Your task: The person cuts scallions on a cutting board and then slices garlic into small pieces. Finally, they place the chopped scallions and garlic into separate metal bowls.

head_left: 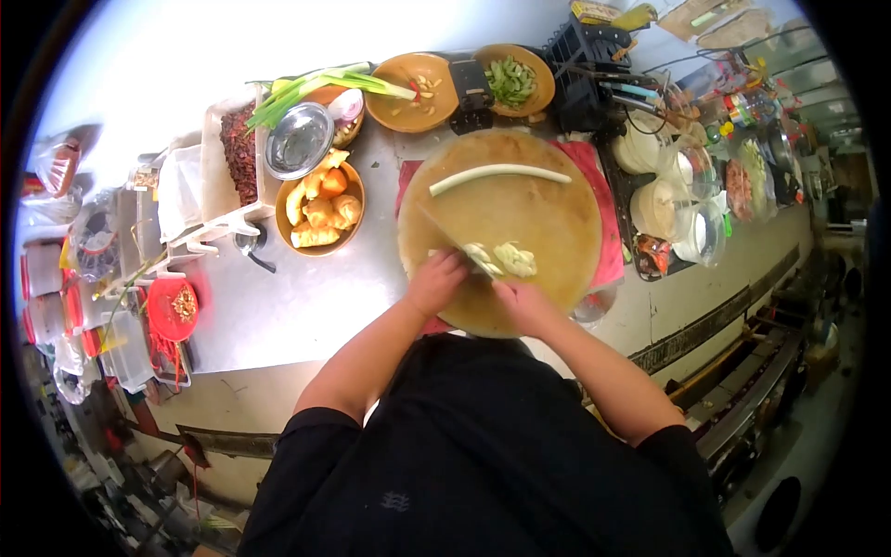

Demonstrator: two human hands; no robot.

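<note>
A round wooden cutting board (520,209) lies in front of me. My right hand (522,306) is closed round the handle of a kitchen knife (455,237), whose blade slants up and left across the board. To the left of the blade, my left hand (440,281) has its fingers curled down on a green onion stalk, mostly hidden, with a pale bit showing at the fingertips. Cut green onion pieces (513,260) are heaped just right of the blade. Toward the board's far side lies a long white green onion stalk (501,174).
A red cloth (608,218) sticks out under the board. Left stand a bowl of ginger (357,181), a metal bowl (299,139) and a bin of dried chillies (238,153). Behind are two brown bowls and a knife rack (585,79). Several containers (661,202) stand right.
</note>
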